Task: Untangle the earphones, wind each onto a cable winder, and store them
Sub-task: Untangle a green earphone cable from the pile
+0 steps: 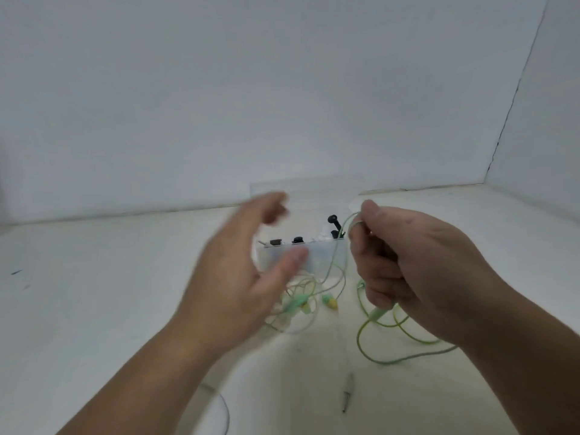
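Note:
A tangle of pale green earphone cable (370, 350) lies on the white table, with green and yellow earbuds (329, 302) near the middle. My right hand (417, 271) is raised above it and pinches a loop of the green cable between thumb and forefinger, with more cable hanging from its curled fingers. My left hand (238, 277) is blurred, with fingers spread and nothing in it, just left of the tangle. A clear plastic storage box (317, 255) stands behind the hands, holding black and white pieces.
A grey audio plug (346, 394) lies on the table in front of me. A thin pale cable (219, 403) curves beside my left forearm. White walls close the table at the back and right.

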`<state>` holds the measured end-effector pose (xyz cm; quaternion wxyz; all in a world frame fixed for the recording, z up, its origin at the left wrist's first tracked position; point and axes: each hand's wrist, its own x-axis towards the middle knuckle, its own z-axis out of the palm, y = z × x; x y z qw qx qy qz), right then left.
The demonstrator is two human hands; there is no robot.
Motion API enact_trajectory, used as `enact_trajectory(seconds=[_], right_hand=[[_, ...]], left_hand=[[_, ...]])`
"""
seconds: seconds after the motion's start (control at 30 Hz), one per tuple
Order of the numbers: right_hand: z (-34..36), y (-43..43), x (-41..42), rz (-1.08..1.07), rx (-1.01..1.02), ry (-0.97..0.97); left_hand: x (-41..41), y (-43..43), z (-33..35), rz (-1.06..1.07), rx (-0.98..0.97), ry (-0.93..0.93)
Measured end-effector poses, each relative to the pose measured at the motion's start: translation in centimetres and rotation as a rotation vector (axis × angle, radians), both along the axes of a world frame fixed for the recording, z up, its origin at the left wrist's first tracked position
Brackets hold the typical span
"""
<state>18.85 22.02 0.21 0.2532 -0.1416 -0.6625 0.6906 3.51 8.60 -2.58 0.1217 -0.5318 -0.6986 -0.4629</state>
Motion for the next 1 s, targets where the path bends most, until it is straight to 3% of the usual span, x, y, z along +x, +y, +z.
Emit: enact_trajectory(seconds=[0.03, 0.1, 0.27, 0.43, 0.53, 0.83, 1.0], right_hand=[[0.1, -0.1, 0.0, 0.047, -0.016, 0.02], [0.5, -0.3, 0.1, 0.095, -0.058, 0.114], [1.6, 1.4, 0.7, -0.065, -0.245, 0.409], [1.6, 3.5, 1.0, -0.259, -0.392, 0.538], [1.6, 3.8, 1.0, -0.277, -0.399, 0.556], [1.7, 3.3, 0.9, -0.248, -0.412, 0.522], [1.0, 3.5, 0.7, -0.296, -0.384, 0.429]], left_hand=[[0.6, 0.3, -0.2, -0.119, -0.139, -0.039], [0.8, 0.9, -1.5, -0.154, -0.36, -0.003], [-1.1, 1.0, -2.1, 0.062, -0.302, -0.064], [-2.7, -0.1, -1.0, 0.139, -0.373, -0.21], [-3.0, -0.3, -0.8, 0.174, -0.449, -0.212], [-3.4, -0.5, -0.9, 0.145, -0.427, -0.242], [-3.5, -0.6, -0.6, -0.112, -0.415, -0.556]])
